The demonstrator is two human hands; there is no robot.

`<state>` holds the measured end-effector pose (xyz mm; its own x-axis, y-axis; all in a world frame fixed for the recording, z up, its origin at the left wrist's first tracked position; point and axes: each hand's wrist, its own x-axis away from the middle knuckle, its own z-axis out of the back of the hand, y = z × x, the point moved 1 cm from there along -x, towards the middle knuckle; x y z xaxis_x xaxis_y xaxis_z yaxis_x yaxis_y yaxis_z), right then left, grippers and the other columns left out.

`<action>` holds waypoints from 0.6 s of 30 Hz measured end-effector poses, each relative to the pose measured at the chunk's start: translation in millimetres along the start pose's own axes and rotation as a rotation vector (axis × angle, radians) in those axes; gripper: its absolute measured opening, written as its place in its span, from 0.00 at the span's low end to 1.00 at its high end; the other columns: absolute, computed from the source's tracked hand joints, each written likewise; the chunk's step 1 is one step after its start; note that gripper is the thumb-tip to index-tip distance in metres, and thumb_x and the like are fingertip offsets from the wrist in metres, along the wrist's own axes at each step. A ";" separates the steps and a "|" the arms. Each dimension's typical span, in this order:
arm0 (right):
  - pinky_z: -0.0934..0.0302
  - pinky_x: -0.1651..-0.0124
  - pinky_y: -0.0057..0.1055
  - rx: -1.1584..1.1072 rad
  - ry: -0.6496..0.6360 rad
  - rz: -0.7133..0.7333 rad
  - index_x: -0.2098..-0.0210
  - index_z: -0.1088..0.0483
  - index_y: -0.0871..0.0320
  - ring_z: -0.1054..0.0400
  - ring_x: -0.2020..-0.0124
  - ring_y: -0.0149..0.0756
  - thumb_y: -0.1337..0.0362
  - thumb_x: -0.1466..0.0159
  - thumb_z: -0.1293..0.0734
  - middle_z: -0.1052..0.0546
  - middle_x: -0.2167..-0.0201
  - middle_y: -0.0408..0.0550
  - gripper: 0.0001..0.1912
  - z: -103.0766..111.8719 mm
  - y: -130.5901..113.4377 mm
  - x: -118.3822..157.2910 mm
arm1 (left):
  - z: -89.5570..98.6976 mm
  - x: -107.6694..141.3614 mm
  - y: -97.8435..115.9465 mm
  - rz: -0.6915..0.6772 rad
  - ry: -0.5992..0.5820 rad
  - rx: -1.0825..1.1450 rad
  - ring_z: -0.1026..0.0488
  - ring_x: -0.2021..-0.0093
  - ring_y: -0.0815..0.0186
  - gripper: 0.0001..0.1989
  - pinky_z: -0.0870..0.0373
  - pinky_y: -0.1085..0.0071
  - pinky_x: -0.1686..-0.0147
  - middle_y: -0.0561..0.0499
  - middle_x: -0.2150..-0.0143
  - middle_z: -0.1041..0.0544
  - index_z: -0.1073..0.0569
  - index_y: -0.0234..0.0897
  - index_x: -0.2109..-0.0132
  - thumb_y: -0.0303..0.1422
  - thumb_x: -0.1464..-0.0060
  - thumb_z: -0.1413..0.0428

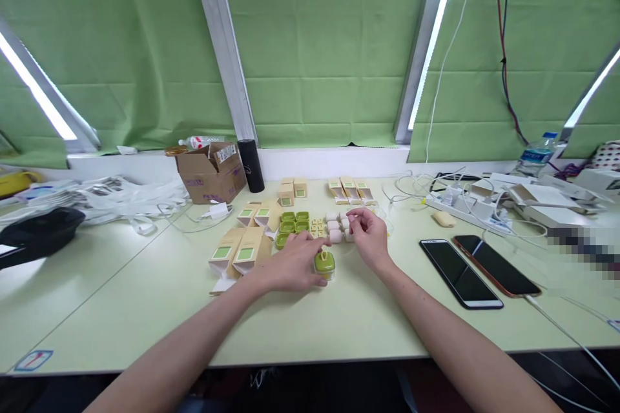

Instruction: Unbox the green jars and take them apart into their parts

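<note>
Near the table's middle stands a small container with a green lid and clear lower sides (324, 264). My left hand (296, 262) is beside it, fingers apart, with the thumb by its near side and a finger behind the lid. I cannot tell whether they touch it. My right hand (370, 236) is at the right of several small pale pink and white cylinders (334, 235), thumb and forefinger pinched together. What sits in the pinch is hidden. Green square containers (287, 227) stand in rows beyond my left hand, next to small yellow pieces (317, 227).
Opened tan cartons (246, 251) lie to the left, others (349, 190) at the back. Two phones (460, 273) (496, 266) and a tangle of cables around a power strip (467, 210) occupy the right. A brown box (212, 175) and black cylinder (250, 166) stand back left.
</note>
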<state>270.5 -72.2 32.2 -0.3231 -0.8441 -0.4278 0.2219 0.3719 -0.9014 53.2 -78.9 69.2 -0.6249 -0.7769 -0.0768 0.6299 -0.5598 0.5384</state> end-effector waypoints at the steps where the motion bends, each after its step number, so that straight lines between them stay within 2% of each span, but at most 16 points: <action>1: 0.45 0.72 0.30 0.007 -0.005 0.007 0.62 0.26 0.56 0.41 0.78 0.33 0.53 0.36 0.34 0.32 0.81 0.38 0.13 -0.4 0.5 0.6 | -4.6 -0.4 -1.2 0.012 0.026 0.011 0.28 0.45 0.46 0.28 0.34 0.59 0.47 0.43 0.49 0.21 0.20 0.48 0.46 0.41 0.57 0.30; 4: 0.44 0.70 0.31 0.012 -0.013 0.031 0.61 0.26 0.56 0.39 0.76 0.34 0.55 0.36 0.33 0.31 0.79 0.39 0.12 -1.1 2.0 2.0 | -12.4 -10.7 -9.6 0.031 0.111 0.233 0.26 0.48 0.49 0.19 0.33 0.58 0.47 0.43 0.50 0.20 0.19 0.45 0.51 0.43 0.50 0.33; 7: 0.41 0.68 0.31 -0.014 -0.055 0.068 0.58 0.27 0.55 0.36 0.73 0.34 0.57 0.36 0.34 0.28 0.74 0.41 0.11 -2.2 2.3 4.5 | -12.6 -22.1 -20.2 0.030 0.176 0.662 0.24 0.57 0.55 0.23 0.29 0.62 0.54 0.43 0.58 0.18 0.19 0.40 0.54 0.52 0.49 0.34; 10: 0.37 0.65 0.32 -0.038 -0.159 0.139 0.52 0.28 0.54 0.32 0.68 0.35 0.60 0.34 0.34 0.26 0.65 0.45 0.12 -5.6 -0.8 10.7 | -10.8 -25.3 -27.1 0.050 0.257 0.945 0.29 0.69 0.66 0.28 0.33 0.70 0.66 0.48 0.69 0.23 0.21 0.35 0.64 0.58 0.53 0.33; 12: 0.34 0.62 0.34 -0.039 -0.231 0.210 0.48 0.30 0.53 0.30 0.64 0.36 0.62 0.35 0.33 0.26 0.58 0.48 0.15 -9.4 -3.9 16.5 | -11.1 -24.1 -28.8 0.068 0.307 1.020 0.34 0.73 0.70 0.30 0.37 0.72 0.70 0.51 0.73 0.26 0.22 0.34 0.67 0.60 0.55 0.32; 14: 0.33 0.60 0.36 -0.023 -0.278 0.278 0.45 0.33 0.51 0.29 0.61 0.38 0.63 0.36 0.31 0.28 0.53 0.50 0.19 -13.9 -6.4 22.2 | -12.8 -22.3 -28.9 0.078 0.346 1.041 0.35 0.74 0.70 0.30 0.37 0.72 0.71 0.51 0.73 0.26 0.22 0.34 0.67 0.60 0.57 0.31; 18: 0.32 0.60 0.39 0.057 -0.301 0.380 0.43 0.35 0.49 0.30 0.57 0.42 0.62 0.39 0.27 0.30 0.47 0.54 0.26 -21.3 -7.4 30.3 | -18.5 -20.4 -26.9 0.097 0.389 1.018 0.26 0.67 0.64 0.32 0.30 0.69 0.63 0.49 0.68 0.20 0.20 0.36 0.60 0.58 0.61 0.29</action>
<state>239.5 -92.2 24.5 0.0687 -0.7303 -0.6797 0.3252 0.6605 -0.6767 57.6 -53.3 40.8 -0.2921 -0.9430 -0.1598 -0.1199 -0.1296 0.9843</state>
